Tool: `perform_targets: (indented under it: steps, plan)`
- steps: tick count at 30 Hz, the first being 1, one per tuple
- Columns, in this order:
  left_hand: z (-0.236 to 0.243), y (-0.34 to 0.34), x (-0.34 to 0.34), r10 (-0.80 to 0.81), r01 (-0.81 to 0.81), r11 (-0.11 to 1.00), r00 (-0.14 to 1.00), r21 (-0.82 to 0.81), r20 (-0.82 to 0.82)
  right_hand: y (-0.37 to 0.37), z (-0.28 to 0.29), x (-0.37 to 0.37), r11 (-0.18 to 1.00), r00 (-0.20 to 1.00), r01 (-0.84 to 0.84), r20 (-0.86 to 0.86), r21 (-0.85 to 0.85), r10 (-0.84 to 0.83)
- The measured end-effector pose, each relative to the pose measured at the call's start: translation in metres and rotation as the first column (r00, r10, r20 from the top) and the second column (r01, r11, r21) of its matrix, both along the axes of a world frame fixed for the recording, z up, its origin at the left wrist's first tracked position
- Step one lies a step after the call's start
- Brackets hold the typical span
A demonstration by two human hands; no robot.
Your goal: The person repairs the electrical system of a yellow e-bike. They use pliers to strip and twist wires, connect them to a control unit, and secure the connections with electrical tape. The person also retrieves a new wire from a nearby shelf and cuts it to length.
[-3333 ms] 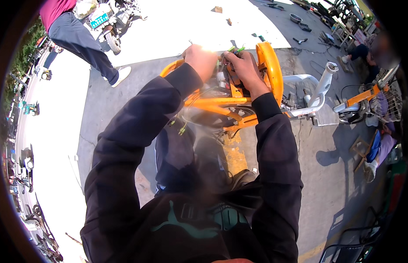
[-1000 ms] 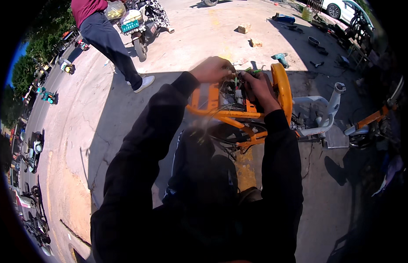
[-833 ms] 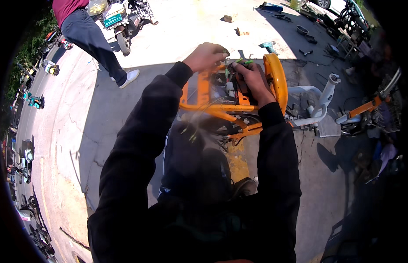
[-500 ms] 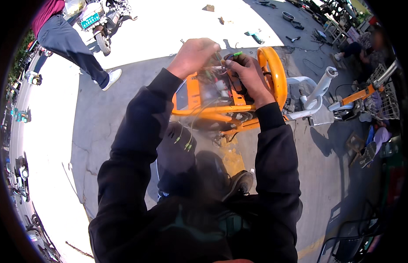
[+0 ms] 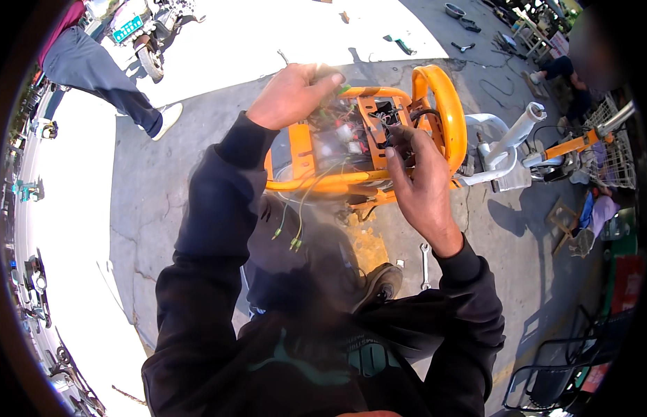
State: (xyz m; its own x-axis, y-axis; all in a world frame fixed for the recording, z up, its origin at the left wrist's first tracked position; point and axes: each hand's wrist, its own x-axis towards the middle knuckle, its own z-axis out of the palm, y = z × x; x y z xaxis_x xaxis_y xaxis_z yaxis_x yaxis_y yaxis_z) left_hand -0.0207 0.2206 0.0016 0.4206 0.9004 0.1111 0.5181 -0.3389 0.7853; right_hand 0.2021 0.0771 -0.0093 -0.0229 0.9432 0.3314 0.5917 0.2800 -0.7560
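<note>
My left hand is above the far left part of an orange tubular frame, fingers curled in and the thumb pointing right. Thin green wires show at its thumb and below it; the exact grip is partly hidden. On the frame's right side, my right hand has thumb and forefinger closed in on black wires by a slotted orange crossbar. White and red connectors lie between the hands under a hazy patch. Loose green-tipped leads hang over the near rail.
A wrench lies on the ground near my right forearm. White tubing joins the frame on the right. A person's leg and a parked scooter are at the far left. A wire basket stands far right.
My right hand has left the spot beside my left hand and come down and right to the black wires. My left hand has shifted slightly left. The wrench has come into view.
</note>
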Motion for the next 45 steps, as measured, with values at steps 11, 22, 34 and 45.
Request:
perform_targets:
  steps: [11, 22, 34, 45]
  plan:
    - [-0.022, 0.017, -0.007, -0.093, 0.251, 0.932, 0.863, -0.262, 0.496, -0.059, -0.097, 0.016, 0.806, 0.74, -0.539, 0.594, 0.244, 0.316]
    - [-0.031, 0.025, 0.003, 0.019, 0.053, 0.984, 0.922, -0.172, 0.388, -0.047, -0.058, -0.048, 0.626, 0.744, -0.631, 0.583, 0.457, 0.325]
    - [-0.015, 0.014, 0.002, 0.074, 0.011, 0.977, 0.921, -0.214, 0.382, -0.039, -0.029, -0.063, 0.606, 0.564, -0.751, 0.733, 0.264, 0.38]
    - [-0.016, 0.011, -0.003, 0.093, 0.019, 0.968, 0.9, -0.251, 0.427, -0.046, -0.033, -0.066, 0.57, 0.504, -0.762, 0.835, 0.308, 0.221]
